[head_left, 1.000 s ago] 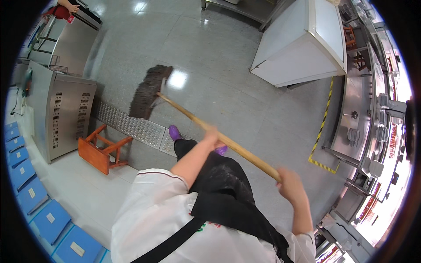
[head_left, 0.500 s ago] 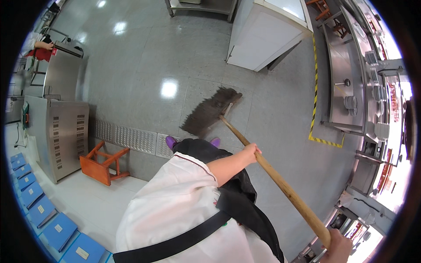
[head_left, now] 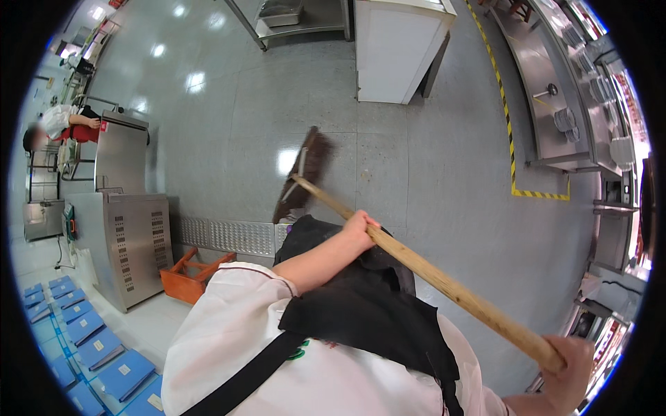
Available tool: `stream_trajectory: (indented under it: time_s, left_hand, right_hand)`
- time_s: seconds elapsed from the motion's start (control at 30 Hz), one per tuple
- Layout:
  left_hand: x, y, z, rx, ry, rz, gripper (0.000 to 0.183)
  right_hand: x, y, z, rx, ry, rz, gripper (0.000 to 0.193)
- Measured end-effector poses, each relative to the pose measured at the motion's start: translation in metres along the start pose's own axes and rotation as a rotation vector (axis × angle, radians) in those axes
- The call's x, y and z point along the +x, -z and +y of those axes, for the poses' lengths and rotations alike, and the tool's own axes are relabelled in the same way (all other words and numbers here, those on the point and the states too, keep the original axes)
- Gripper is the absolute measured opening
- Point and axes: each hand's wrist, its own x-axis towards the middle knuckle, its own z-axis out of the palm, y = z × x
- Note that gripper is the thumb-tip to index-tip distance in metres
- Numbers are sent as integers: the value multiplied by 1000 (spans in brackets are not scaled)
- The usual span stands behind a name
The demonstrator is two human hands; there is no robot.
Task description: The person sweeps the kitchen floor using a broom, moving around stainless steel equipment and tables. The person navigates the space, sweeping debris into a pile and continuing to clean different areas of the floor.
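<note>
A mop with a long wooden handle (head_left: 451, 284) runs slantwise across my front. Its wide dark head (head_left: 305, 170) lies on the grey floor beyond my feet, a narrow bar on the left and blurred strands on the right. My left hand (head_left: 361, 232) is closed around the handle partway down, with the forearm crossing over my black apron (head_left: 347, 291). At the handle's upper end, low on the right, my right hand (head_left: 567, 367) is wrapped around the wood.
An orange wooden stool (head_left: 194, 274) and a steel cabinet (head_left: 137, 243) stand at left, beside blue folders (head_left: 125, 374). A white cabinet (head_left: 395, 55) stands ahead. Yellow-black floor tape (head_left: 512, 139) borders steel shelving (head_left: 534, 90) with plates. Another person (head_left: 66, 121) is far left.
The mop head has swung left, turned more lengthwise, and its strands now trail right of the bar. My left hand has moved left, my right hand slightly right and up. The view has shifted.
</note>
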Motion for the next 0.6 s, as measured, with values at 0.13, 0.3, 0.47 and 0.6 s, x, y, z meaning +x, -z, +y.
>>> stream_trajectory:
  time_s: [0.13,0.3,0.47,0.6]
  left_hand:
    - [39,32,37,11,-127,98,20]
    - [87,70,96,-112,-219,95,22]
    - [105,126,156,-268,-220,-7,22]
    - [108,113,167,-378,-209,-93,22]
  right_hand:
    - [54,-31,-1,261,211,-161,45]
    - [127,-151,-64,516,478,-55,42]
    - [152,-176,-136,570,725,-73,35]
    - [178,-169,-144,1106,716,-73,22]
